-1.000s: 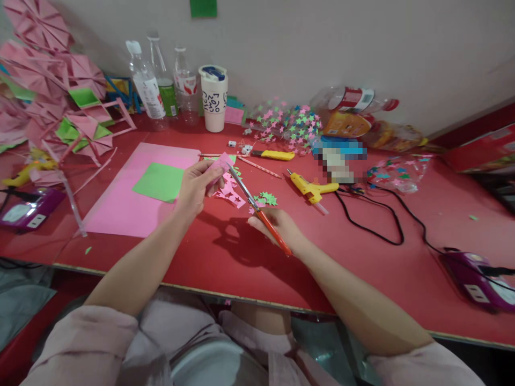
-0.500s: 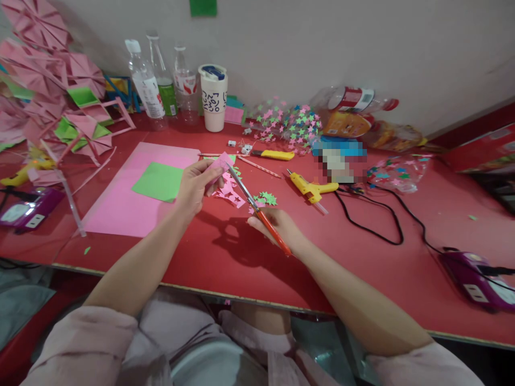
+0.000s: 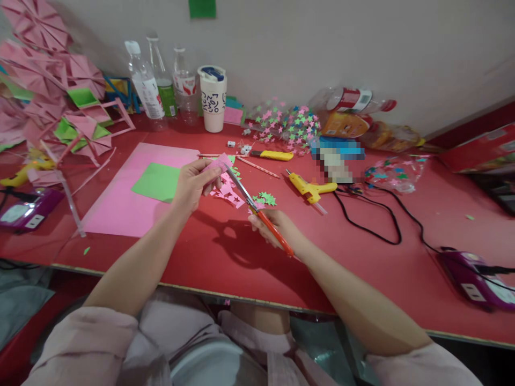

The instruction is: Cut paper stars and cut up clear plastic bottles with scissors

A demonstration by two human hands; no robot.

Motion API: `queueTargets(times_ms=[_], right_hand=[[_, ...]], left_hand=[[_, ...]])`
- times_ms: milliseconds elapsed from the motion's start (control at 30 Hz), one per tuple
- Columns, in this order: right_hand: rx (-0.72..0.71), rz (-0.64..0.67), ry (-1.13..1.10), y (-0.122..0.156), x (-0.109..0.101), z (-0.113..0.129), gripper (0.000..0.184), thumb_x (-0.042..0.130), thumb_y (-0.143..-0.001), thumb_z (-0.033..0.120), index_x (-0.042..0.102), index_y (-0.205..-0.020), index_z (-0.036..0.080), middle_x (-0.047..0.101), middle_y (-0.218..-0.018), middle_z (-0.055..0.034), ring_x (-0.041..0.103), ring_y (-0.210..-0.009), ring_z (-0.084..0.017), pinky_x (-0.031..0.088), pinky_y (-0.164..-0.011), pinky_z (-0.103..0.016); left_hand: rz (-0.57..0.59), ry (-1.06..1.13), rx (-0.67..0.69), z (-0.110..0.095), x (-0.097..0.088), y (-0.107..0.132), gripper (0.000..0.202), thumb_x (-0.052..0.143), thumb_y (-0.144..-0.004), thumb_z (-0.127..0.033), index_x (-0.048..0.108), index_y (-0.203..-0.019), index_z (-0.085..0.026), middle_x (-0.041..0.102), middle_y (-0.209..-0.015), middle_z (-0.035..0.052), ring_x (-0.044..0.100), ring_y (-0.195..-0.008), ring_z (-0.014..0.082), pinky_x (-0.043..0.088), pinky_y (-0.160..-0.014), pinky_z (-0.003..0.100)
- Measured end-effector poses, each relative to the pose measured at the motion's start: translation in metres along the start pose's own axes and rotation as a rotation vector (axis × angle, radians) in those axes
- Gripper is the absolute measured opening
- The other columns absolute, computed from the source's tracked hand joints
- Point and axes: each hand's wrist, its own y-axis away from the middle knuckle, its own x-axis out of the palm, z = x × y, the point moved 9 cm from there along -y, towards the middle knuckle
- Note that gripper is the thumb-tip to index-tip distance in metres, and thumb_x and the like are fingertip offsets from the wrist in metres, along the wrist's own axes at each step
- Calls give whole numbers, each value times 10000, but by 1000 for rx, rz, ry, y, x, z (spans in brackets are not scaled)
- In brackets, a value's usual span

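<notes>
My left hand (image 3: 192, 182) pinches a small piece of pink paper (image 3: 219, 161) above the table. My right hand (image 3: 273, 228) is closed around red-handled scissors (image 3: 273, 229), whose blades reach up and left to the edge of that paper. Beneath the hands lie pink paper scraps (image 3: 229, 192) with star-shaped holes. A small pile of green paper stars (image 3: 266, 199) sits just beyond the scissors, with some pink ones beside it. Under my left wrist, a green paper square (image 3: 156, 182) rests on a larger pink sheet (image 3: 116, 214).
A yellow glue gun (image 3: 309, 187), a yellow cutter knife (image 3: 277, 155) and striped straws (image 3: 258, 167) lie beyond my hands. Bottles (image 3: 147, 91) and a white cup (image 3: 213, 104) stand by the wall. Folded pink paper pieces (image 3: 52, 80) crowd the left; a purple power strip (image 3: 472, 284) lies right.
The fingers of my right hand have shifted slightly on the scissor handles, which look closer together. The pink paper and my left hand stay almost where they were.
</notes>
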Motion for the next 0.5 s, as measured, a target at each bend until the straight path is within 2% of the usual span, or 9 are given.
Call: queueTargets(times_ms=[500], right_hand=[[28, 8, 7, 0, 1, -1, 519, 520, -717, 712, 478, -617, 205, 416, -450, 42, 440, -433, -118, 346, -459, -264]], left_hand=[[9, -30, -22, 2, -1, -2, 138, 668, -688, -273, 626, -618, -162, 586, -462, -27, 365, -329, 18, 194, -308, 178]])
